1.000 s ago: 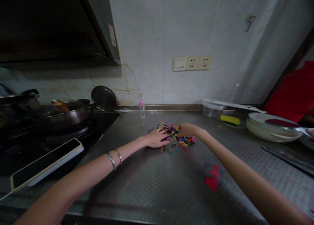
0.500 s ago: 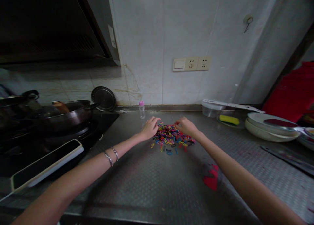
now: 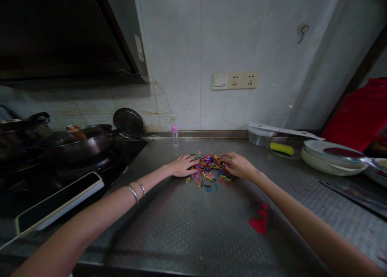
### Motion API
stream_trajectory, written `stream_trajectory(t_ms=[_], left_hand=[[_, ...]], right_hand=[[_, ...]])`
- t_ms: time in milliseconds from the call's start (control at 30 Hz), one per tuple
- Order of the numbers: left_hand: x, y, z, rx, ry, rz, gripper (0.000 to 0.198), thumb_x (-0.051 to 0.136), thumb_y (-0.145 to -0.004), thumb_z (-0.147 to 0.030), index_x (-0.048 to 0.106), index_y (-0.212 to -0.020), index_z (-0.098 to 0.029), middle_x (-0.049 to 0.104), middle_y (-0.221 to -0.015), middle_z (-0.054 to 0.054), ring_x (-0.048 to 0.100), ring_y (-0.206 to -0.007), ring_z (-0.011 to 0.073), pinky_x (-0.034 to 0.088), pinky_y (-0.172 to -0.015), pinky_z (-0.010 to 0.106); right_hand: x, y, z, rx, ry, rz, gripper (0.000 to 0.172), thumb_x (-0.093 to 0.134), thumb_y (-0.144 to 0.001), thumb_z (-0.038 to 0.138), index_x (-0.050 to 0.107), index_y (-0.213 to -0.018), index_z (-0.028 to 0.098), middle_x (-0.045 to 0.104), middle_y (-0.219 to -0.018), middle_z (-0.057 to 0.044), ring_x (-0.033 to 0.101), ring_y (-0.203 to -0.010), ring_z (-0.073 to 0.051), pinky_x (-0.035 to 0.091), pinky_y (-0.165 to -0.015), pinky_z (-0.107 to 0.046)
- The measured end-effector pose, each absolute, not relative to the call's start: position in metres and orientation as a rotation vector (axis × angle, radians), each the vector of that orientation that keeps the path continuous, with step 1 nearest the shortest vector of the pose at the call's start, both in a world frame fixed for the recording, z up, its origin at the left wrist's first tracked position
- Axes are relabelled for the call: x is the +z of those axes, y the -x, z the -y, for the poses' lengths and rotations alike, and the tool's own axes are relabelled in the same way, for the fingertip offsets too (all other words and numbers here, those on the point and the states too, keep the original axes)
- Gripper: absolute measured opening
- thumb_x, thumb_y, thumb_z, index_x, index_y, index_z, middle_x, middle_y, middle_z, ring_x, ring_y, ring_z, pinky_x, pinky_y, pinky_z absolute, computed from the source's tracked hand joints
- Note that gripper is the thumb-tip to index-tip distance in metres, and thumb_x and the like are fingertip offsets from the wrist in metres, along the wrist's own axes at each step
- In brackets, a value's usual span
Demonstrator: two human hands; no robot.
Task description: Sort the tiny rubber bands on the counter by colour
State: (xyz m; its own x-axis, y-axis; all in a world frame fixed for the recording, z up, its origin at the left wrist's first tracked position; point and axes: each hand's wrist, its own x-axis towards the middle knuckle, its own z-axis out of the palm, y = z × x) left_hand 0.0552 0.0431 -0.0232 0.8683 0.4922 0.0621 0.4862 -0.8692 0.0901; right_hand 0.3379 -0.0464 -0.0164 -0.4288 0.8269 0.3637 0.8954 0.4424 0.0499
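Multicoloured rubber-band pile (image 3: 209, 167): left hand (image 3: 182, 166), right hand (image 3: 240, 165) flank it, fingers loosely spread; likely gathering, next needs inward push.

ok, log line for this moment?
left hand: at bands, left side | right hand: at bands, right side | bands: loose pile on counter | bottle: upright, behind

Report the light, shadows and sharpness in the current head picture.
Head view: dim, cool light, the hood almost black; faint sheen on the counter, shadow beside the left arm. Same head view: wide-angle stretch toward the edges; the heaped loops too small and soft to tell apart singly.
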Motion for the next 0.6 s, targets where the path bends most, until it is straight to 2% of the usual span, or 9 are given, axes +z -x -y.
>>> stream_trajectory(t_ms=[100, 167, 333, 467, 600], left_hand=[[-0.018, -0.057, -0.044, 0.245, -2.956, -0.776, 0.047, 0.029, -0.086, -0.05, 0.047, -0.122, -0.027, 0.033, -0.138, 0.004, 0.025, -0.127, 0.0242, 0.02, -0.102, 0.042], [-0.015, -0.063, -0.036, 0.281, -2.965, -0.66, 0.043, 0.027, -0.088, -0.046, 0.053, -0.116, -0.027, 0.038, -0.135, 0.003, 0.028, -0.126, 0.021, 0.021, -0.103, 0.038], [-0.017, -0.083, -0.005, 0.268, -2.962, -0.446, 0.042, 0.033, -0.087, -0.041, 0.048, -0.121, -0.022, 0.046, -0.128, 0.006, 0.035, -0.122, 0.0196, 0.025, -0.101, 0.034], [-0.017, -0.092, 0.0, 0.481, -2.896, -0.538, 0.03, 0.035, -0.087, -0.029, 0.061, -0.1, -0.019, 0.063, -0.102, 0.005, 0.054, -0.097, 0.0165, 0.036, -0.09, 0.03], [-0.011, -0.093, -0.013, 0.813, -2.654, -0.741, 0.022, 0.043, -0.08, -0.017, 0.065, -0.083, -0.015, 0.066, -0.082, 0.004, 0.057, -0.073, 0.0127, 0.043, -0.07, 0.024]], right_hand=[[-0.011, -0.338, 0.049, -0.376, 1.497, 2.343, 0.026, 0.045, -0.079, 0.029, 0.067, -0.089, 0.02, 0.057, -0.11, -0.008, 0.051, -0.1, -0.019, 0.04, -0.088, -0.031], [-0.011, -0.332, 0.048, -0.359, 1.519, 2.304, 0.029, 0.041, -0.082, 0.032, 0.067, -0.084, 0.019, 0.058, -0.107, -0.008, 0.052, -0.098, -0.019, 0.04, -0.086, -0.03], [-0.02, -0.304, 0.044, -0.159, 1.535, 2.373, 0.033, 0.035, -0.086, 0.035, 0.063, -0.096, 0.019, 0.062, -0.097, -0.007, 0.055, -0.092, -0.016, 0.041, -0.082, -0.026], [-0.02, -0.289, 0.042, -0.199, 1.58, 2.348, 0.03, 0.036, -0.087, 0.032, 0.064, -0.091, 0.02, 0.062, -0.093, -0.007, 0.053, -0.093, -0.016, 0.039, -0.081, -0.025], [-0.013, -0.29, 0.036, -0.299, 1.629, 2.158, 0.025, 0.04, -0.085, 0.027, 0.062, -0.092, 0.019, 0.06, -0.091, -0.007, 0.051, -0.092, -0.016, 0.039, -0.078, -0.023]])
